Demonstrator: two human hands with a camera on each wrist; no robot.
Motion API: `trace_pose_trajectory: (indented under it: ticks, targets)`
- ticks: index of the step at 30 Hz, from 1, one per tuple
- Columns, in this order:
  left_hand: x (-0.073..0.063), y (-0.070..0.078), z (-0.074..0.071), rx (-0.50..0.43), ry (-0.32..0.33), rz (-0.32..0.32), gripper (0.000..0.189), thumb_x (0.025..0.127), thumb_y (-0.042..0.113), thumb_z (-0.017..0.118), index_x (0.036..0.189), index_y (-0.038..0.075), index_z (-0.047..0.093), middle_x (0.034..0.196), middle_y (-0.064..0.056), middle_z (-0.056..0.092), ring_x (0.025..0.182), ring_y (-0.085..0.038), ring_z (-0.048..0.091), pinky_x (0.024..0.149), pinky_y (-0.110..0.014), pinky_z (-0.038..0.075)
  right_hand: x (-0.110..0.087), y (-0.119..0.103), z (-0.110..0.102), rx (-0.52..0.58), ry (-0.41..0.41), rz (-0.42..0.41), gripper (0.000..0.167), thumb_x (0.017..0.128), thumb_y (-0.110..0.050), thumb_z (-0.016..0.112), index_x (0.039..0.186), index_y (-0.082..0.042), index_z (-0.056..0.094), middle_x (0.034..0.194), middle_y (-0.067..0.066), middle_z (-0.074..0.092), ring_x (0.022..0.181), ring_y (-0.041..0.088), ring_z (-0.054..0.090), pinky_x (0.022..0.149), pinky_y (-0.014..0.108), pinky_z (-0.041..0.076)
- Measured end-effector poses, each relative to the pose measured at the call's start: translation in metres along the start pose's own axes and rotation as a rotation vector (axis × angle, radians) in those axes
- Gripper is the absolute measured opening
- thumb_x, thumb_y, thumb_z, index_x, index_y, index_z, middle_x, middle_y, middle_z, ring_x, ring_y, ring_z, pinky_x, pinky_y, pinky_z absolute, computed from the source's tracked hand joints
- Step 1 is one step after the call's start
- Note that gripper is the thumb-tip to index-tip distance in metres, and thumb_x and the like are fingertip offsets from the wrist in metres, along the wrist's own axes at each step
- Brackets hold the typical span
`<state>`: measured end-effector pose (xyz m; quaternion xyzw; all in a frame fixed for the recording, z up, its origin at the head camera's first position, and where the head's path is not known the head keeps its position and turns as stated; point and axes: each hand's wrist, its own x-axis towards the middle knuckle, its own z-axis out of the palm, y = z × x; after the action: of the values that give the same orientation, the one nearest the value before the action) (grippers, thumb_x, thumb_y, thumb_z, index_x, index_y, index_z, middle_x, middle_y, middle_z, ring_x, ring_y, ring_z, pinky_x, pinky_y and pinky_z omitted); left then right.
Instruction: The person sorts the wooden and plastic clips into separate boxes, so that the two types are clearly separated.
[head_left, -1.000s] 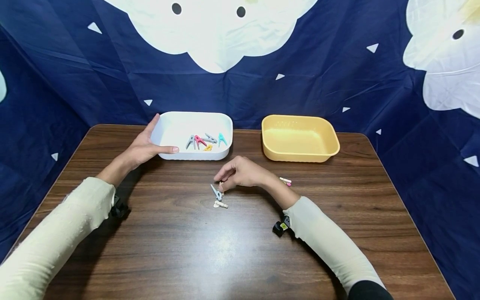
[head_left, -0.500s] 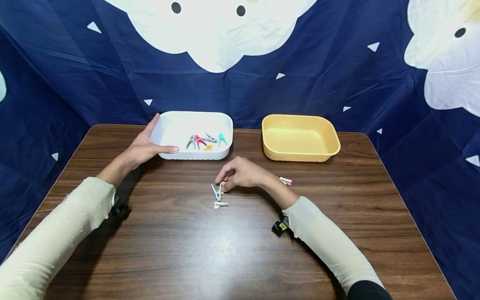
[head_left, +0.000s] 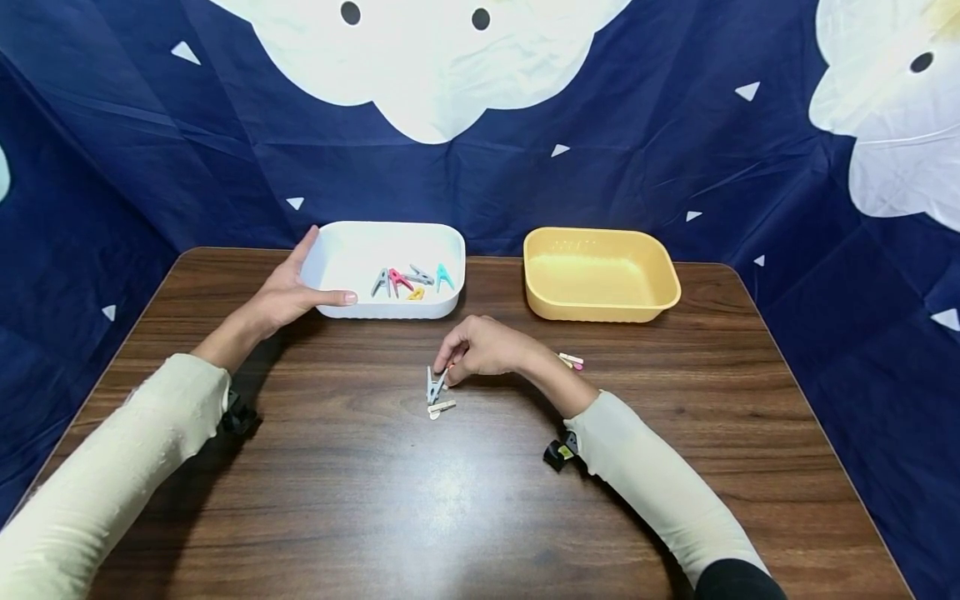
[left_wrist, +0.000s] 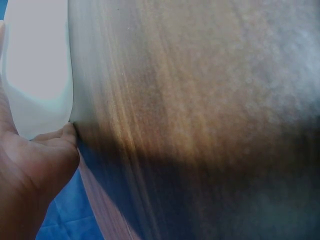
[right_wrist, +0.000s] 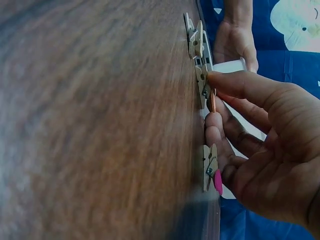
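Observation:
My left hand [head_left: 281, 296] grips the left end of a white plastic tub [head_left: 345, 250], its thumb along the front wall. Inside the tub lie several plastic clothespins in grey, red, turquoise and yellow. In front of it, my right hand [head_left: 486, 346] pinches a wooden clothespin [right_wrist: 201, 85] with an orange piece, low over the table, between thumb and fingers. Right at those fingertips a grey plastic clothespin [head_left: 432, 390] rests with its legs spread. Another wooden clothespin [head_left: 444, 407] with a pale round piece lies just in front of the grey one.
A yellow plastic tub [head_left: 600, 310] stands at the back right of the brown wooden table [head_left: 337, 483]. Near my right wrist lies a wooden clothespin [head_left: 572, 359] with a pink piece, partly hidden by the arm. A blue patterned cloth [head_left: 480, 192] hangs behind the table.
My right hand has shifted slightly right. The grey clothespin and the wooden one with the pale piece have turned a little on the table. My left hand stays on the white tub.

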<state>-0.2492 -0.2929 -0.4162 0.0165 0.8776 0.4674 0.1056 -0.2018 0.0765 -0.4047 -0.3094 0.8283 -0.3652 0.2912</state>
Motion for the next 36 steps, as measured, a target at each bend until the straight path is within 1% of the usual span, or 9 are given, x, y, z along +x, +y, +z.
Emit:
trace_pose_trajectory:
  ticks: [5,9,15,19,23,30,34,36]
  targets:
    - [0.0005,-0.0004,-0.0006,0.002,-0.001,-0.002,0.144,0.092,0.028,0.097,0.18,0.03,-0.017,0.19,0.0,-0.013,0.178,-0.031,-0.011,0.144,-0.061,0.001,0.0001,-0.002,0.0019,-0.032,0.023,0.008,0.008,0.09,-0.013,0.092,0.096,-0.017,0.09,0.088,-0.009,0.083,0.079,0.001,0.068,0.079,0.02,0.055]
    - [0.0008,0.0,-0.0008,0.006,0.001,-0.001,0.144,0.092,0.028,0.097,0.18,0.03,-0.017,0.19,0.0,-0.013,0.178,-0.031,-0.011,0.144,-0.061,0.0,-0.0006,-0.003,0.0031,-0.025,0.049,0.005,0.005,0.091,-0.013,0.092,0.095,-0.016,0.089,0.087,-0.01,0.081,0.078,0.001,0.066,0.078,0.02,0.053]
    - [-0.0001,0.0006,-0.0009,0.017,0.0,-0.004,0.144,0.092,0.03,0.097,0.18,0.032,-0.017,0.19,0.001,-0.013,0.178,-0.031,-0.01,0.144,-0.062,0.002,-0.0026,-0.002,0.0032,0.02,0.078,0.005,0.006,0.093,-0.012,0.089,0.095,-0.017,0.09,0.086,-0.009,0.082,0.077,0.002,0.068,0.076,0.02,0.055]
    - [-0.0003,0.0005,-0.0007,0.017,-0.002,-0.006,0.144,0.092,0.031,0.097,0.18,0.032,-0.017,0.19,0.001,-0.013,0.178,-0.031,-0.01,0.144,-0.062,0.002,-0.0027,0.0003,0.0033,0.055,0.082,-0.018,0.008,0.095,-0.008,0.085,0.099,-0.014,0.09,0.084,-0.006,0.081,0.076,0.004,0.069,0.072,0.019,0.055]
    - [-0.0004,0.0006,-0.0002,0.012,-0.003,-0.007,0.144,0.092,0.03,0.097,0.18,0.032,-0.017,0.19,0.0,-0.013,0.178,-0.031,-0.011,0.144,-0.063,0.001,-0.0024,0.0022,0.003,0.077,0.087,-0.046,0.006,0.098,-0.008,0.085,0.102,-0.009,0.089,0.081,-0.003,0.081,0.073,0.005,0.069,0.068,0.018,0.051]
    - [-0.0003,-0.0002,0.0001,0.013,0.0,-0.006,0.144,0.092,0.03,0.097,0.18,0.032,-0.017,0.19,0.0,-0.014,0.178,-0.031,-0.011,0.144,-0.063,0.001,-0.0042,0.0005,0.0019,0.115,0.117,-0.055,0.005,0.101,-0.008,0.085,0.104,-0.008,0.088,0.082,0.005,0.083,0.072,0.009,0.07,0.065,0.018,0.046]
    - [-0.0005,-0.0006,0.0001,0.011,0.002,-0.004,0.144,0.092,0.03,0.097,0.18,0.031,-0.017,0.19,0.0,-0.013,0.178,-0.031,-0.011,0.144,-0.062,0.001,-0.0045,-0.0004,0.0014,0.137,0.131,-0.056,0.005,0.102,-0.008,0.084,0.105,-0.007,0.088,0.084,0.007,0.084,0.068,0.008,0.066,0.062,0.018,0.042]
    - [-0.0007,-0.0003,0.0002,0.012,0.004,-0.004,0.144,0.091,0.03,0.097,0.18,0.031,-0.017,0.19,0.0,-0.013,0.178,-0.031,-0.01,0.144,-0.062,0.001,-0.0048,-0.0006,0.0011,0.135,0.137,-0.061,0.005,0.102,-0.009,0.084,0.105,-0.008,0.088,0.084,0.008,0.084,0.066,0.006,0.062,0.06,0.019,0.039]
